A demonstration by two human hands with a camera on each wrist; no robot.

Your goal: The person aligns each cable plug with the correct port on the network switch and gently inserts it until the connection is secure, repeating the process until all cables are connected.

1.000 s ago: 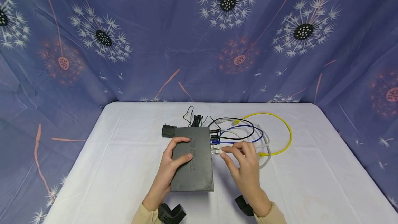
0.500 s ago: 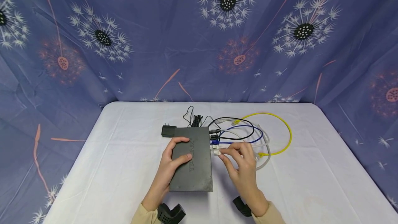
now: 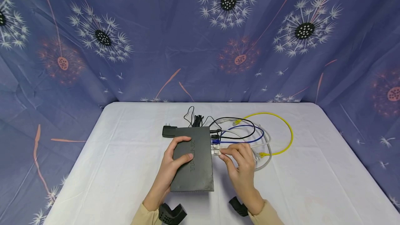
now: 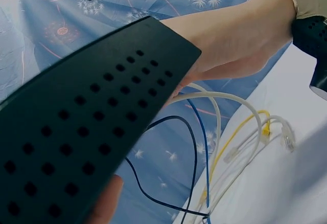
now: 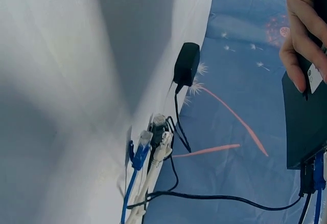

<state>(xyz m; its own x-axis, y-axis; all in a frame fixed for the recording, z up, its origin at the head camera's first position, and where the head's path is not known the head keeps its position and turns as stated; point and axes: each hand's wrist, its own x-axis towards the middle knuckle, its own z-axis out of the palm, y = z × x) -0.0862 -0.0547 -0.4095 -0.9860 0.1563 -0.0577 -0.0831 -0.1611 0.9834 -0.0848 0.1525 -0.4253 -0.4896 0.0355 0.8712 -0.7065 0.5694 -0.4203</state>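
- Black TP-LINK box [image 3: 200,180] is hanging clear of the bench [image 3: 109,183], the left hand [image 3: 175,164] gripping it by one side; a slackening hold could be letting it tip.
- Right hand [image 3: 242,165] is pinching a white plug [image 3: 216,152] at the box's right edge; crooked pressure could be jamming it.
- Blue cable [image 3: 231,142] and black cord [image 4: 194,157] are looping nearby; a snag could be dragging the box askew.

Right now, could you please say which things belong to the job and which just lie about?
Seemingly in the job:
black box, in the left hand
white plug, pinched by the right hand
blue plug, in the box's side

Seemingly lying about:
yellow cable, on the table
power adapter, perhaps: untouched
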